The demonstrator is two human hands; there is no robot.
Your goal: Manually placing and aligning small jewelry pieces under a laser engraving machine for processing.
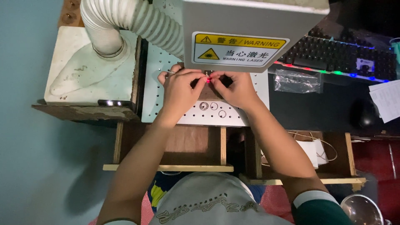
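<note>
Hands, pinched piece indistinct

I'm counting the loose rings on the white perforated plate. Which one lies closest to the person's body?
The ring farthest right, set lower on the perforated plate than the two rings lying side by side above it.

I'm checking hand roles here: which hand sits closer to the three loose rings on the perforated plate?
Left, narrowly. The left hand lies just above the rings; the right hand sits slightly further off to their right.
</note>
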